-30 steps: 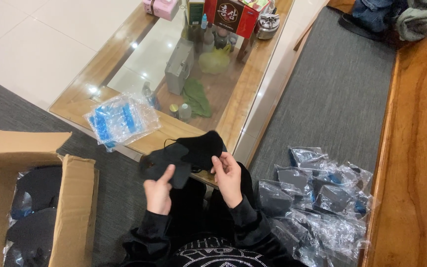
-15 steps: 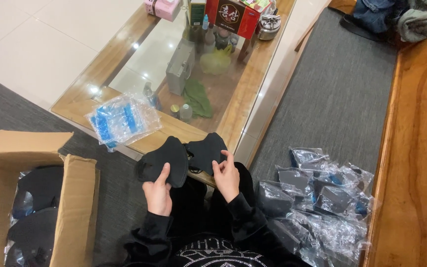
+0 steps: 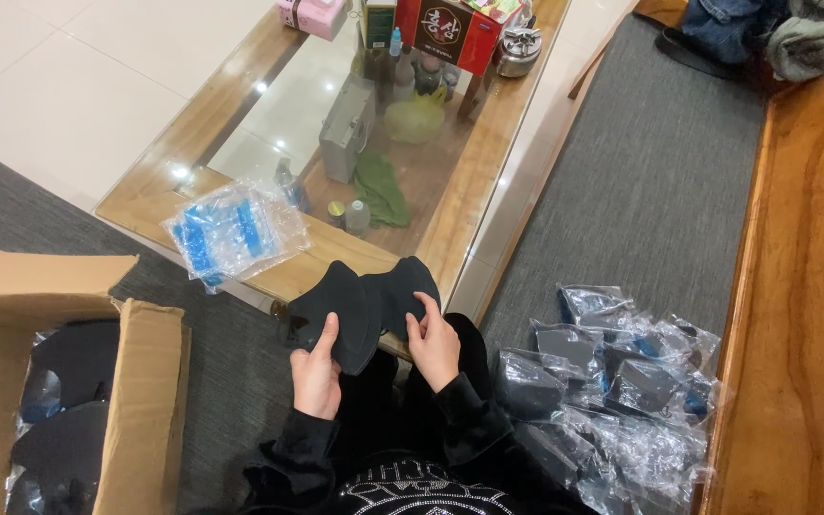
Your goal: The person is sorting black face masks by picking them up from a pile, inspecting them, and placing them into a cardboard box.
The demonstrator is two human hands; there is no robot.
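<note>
1. Grey carpet [image 3: 650, 191] underfoot, wooden bench [image 3: 813, 286] along right edge of view.
2. Glass-topped coffee table [image 3: 488, 153] ahead; far end crowded with boxes and bottles, grey metal case [image 3: 348, 129] and green cloth [image 3: 380, 189] below the glass.
3. Open cardboard box [image 3: 140, 401] at lower left, off the table's near-left corner; dark items in clear wrap inside.
4. Pile of bagged black masks [image 3: 622, 381] on carpet to the right, beside the right knee.
5. Bag of blue-and-clear sleeves [image 3: 236, 229] resting on table's near-left corner.
6. Black mask [image 3: 364, 305] held over table's near edge, above the lap, spread open; long axis left-right, crease near centre.
7. Left hand [image 3: 317, 367] pinching mask's left lobe, thumb on top, fingers hidden beneath.
8. Right hand [image 3: 434, 341] pinching right lobe, thumb on the fabric.
9. Both hands closed on the mask, about equally near; mask just ahead of and above the knuckles.
</note>
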